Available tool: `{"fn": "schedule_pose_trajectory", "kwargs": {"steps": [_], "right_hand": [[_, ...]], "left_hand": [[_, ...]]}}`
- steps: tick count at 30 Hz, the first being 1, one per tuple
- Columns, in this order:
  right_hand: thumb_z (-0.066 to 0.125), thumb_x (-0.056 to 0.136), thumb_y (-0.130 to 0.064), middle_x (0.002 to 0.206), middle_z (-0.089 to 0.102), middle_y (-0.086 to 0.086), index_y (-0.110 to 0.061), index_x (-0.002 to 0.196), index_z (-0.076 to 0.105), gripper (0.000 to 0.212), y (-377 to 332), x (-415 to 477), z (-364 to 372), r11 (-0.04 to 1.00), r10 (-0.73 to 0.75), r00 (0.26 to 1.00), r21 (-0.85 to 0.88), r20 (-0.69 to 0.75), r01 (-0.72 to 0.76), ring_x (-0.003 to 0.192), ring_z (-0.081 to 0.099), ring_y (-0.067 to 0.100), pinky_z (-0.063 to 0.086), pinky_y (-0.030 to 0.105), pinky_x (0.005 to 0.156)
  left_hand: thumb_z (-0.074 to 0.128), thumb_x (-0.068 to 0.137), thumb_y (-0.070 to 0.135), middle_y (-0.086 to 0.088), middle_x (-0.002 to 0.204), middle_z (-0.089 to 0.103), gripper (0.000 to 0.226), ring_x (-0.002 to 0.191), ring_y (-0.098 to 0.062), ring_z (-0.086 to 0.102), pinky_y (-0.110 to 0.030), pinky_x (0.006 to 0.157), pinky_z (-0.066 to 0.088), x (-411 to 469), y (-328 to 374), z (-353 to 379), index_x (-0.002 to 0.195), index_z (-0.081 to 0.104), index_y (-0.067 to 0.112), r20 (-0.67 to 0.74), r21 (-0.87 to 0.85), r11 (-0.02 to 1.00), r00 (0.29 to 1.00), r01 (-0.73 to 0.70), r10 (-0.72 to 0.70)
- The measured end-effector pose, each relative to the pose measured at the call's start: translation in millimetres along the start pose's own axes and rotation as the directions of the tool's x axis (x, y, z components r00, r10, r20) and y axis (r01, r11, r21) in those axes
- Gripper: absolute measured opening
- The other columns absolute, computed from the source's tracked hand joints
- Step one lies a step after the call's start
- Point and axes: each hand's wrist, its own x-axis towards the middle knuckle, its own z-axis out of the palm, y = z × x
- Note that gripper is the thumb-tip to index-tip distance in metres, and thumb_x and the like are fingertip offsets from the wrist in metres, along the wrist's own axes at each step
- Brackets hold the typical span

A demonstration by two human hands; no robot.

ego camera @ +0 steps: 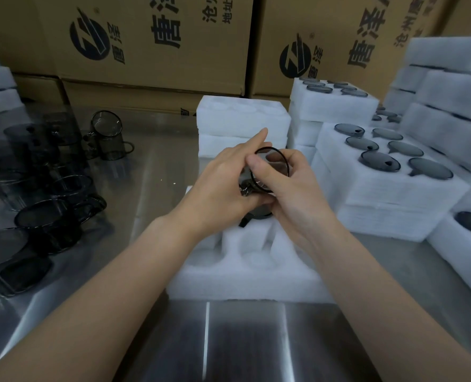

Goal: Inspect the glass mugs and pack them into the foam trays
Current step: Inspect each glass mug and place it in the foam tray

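Note:
Both hands hold one smoky grey glass mug (pixel 270 161) tilted, its dark rim facing me, above the white foam tray (pixel 245 274) at the table's centre. My left hand (pixel 223 186) wraps the mug's left side and underside, forefinger stretched out. My right hand (pixel 286 188) pinches the rim with thumb and fingers. Under the hands another dark mug (pixel 256 215) sits in a far pocket of the tray, its handle poking out left. The tray's near pockets show only foam.
Several loose grey mugs (pixel 46 216) crowd the steel table (pixel 229 340) at left, one (pixel 109 139) lying on its side. Filled foam trays (pixel 394 172) stack at right, empty foam blocks (pixel 242 125) behind the hands, cardboard boxes (pixel 151 42) along the back.

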Motion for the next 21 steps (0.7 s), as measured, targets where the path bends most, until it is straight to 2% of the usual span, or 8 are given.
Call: {"fn": "schedule_pose_trajectory", "kwargs": {"steps": [3,6,8,12,16,19,21], "right_hand": [[0.082,0.066,-0.022,0.083,0.073,-0.007,-0.014,0.109,0.052,0.053,0.2,-0.5,-0.6,0.999,-0.004,1.0,-0.037,0.028,0.005,0.083,0.072,0.014,0.053,0.027,0.068],[0.083,0.062,-0.021,0.112,0.07,0.008,-0.016,0.112,0.056,0.056,3.2,0.1,-1.7,0.997,-0.009,1.0,-0.075,0.015,0.01,0.102,0.07,0.022,0.055,0.038,0.085],[0.082,0.062,-0.019,0.119,0.068,0.011,-0.016,0.112,0.06,0.055,2.6,-0.4,-0.7,0.997,-0.009,1.0,-0.076,0.005,0.009,0.107,0.068,0.024,0.054,0.042,0.094],[0.075,0.078,-0.008,0.113,0.072,0.01,-0.008,0.117,0.067,0.04,-1.5,0.3,-5.2,1.0,-0.022,0.994,-0.009,0.111,0.023,0.102,0.07,0.024,0.056,0.033,0.082],[0.061,0.094,-0.008,0.113,0.072,0.013,-0.006,0.12,0.067,0.027,-2.1,-0.2,-8.7,0.997,-0.073,0.978,0.025,0.196,0.07,0.105,0.069,0.027,0.056,0.032,0.082],[0.059,0.096,-0.015,0.108,0.073,0.013,-0.006,0.116,0.069,0.024,-1.6,0.8,-6.5,0.998,-0.07,0.994,0.002,0.086,0.071,0.098,0.07,0.03,0.057,0.034,0.077],[0.059,0.096,-0.018,0.102,0.075,0.01,-0.009,0.108,0.072,0.02,-2.8,2.3,-7.8,0.997,-0.077,0.997,-0.001,-0.006,0.077,0.088,0.071,0.026,0.057,0.029,0.066]], "left_hand": [[0.08,0.074,0.009,0.0,0.136,0.056,0.086,0.124,-0.013,0.051,-0.015,0.102,0.037,-0.4,0.1,-1.6,0.147,0.036,0.013,-0.042,-0.006,1.0,0.999,0.016,-0.016],[0.075,0.075,0.005,0.006,0.131,0.06,0.077,0.12,-0.008,0.056,-0.014,0.099,0.041,0.4,-1.1,-3.4,0.144,0.044,0.019,-0.094,-0.049,0.997,0.994,0.059,-0.063],[0.075,0.074,0.009,0.012,0.125,0.063,0.072,0.113,-0.004,0.06,-0.019,0.097,0.046,1.3,-3.5,-4.3,0.139,0.05,0.024,-0.112,-0.134,0.985,0.986,0.106,-0.121],[0.075,0.068,0.018,0.009,0.121,0.063,0.068,0.109,-0.004,0.062,-0.026,0.095,0.05,2.1,-7.0,-5.6,0.131,0.053,0.028,-0.115,-0.354,0.924,0.973,0.147,-0.199],[0.077,0.07,0.013,-0.001,0.124,0.061,0.061,0.114,-0.01,0.061,-0.026,0.096,0.049,1.3,-9.0,-8.0,0.125,0.051,0.022,-0.11,-0.446,0.887,0.976,0.121,-0.189],[0.077,0.07,0.012,0.0,0.127,0.059,0.059,0.117,-0.011,0.059,-0.032,0.099,0.049,0.6,-8.5,-9.3,0.121,0.048,0.018,-0.096,-0.424,0.9,0.983,0.102,-0.157],[0.077,0.069,0.016,0.006,0.131,0.057,0.059,0.119,-0.006,0.056,-0.034,0.1,0.048,0.2,-5.9,-8.8,0.117,0.044,0.025,-0.086,-0.376,0.922,0.987,0.091,-0.132]]}}
